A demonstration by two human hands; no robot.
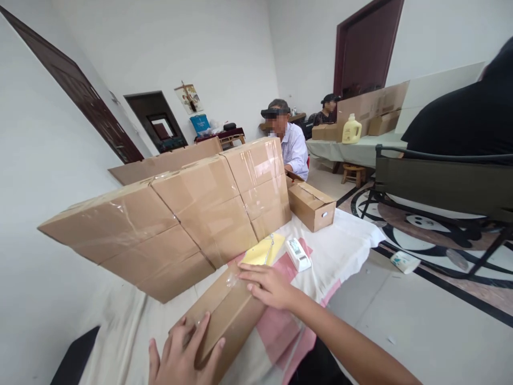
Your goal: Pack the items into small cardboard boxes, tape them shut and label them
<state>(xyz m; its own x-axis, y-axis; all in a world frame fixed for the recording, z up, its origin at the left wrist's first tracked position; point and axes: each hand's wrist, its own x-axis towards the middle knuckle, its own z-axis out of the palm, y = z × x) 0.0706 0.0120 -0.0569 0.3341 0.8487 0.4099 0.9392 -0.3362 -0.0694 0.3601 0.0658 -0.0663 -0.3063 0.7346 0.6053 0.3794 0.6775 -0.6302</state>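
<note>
A long closed cardboard box (226, 315) lies in front of me on the cloth-covered table, a seam running along its top. Near its close end my left hand (186, 353) rests with the fingers spread over the top and edge. At the far end my right hand (266, 284) lies on the box with its fingers stretched out, next to a glossy bit of clear tape (231, 279). Just beyond the right hand are a yellow sheet (262, 251) and a small white device or pack (298, 254) with a printed face.
Stacked taped cartons (192, 208) form a wall across the table's left and back. Another cardboard box (311, 206) stands at the far right, near a seated person (295, 147). A white cloth (344, 240) covers the table. At right, someone sits in a chair (444, 182).
</note>
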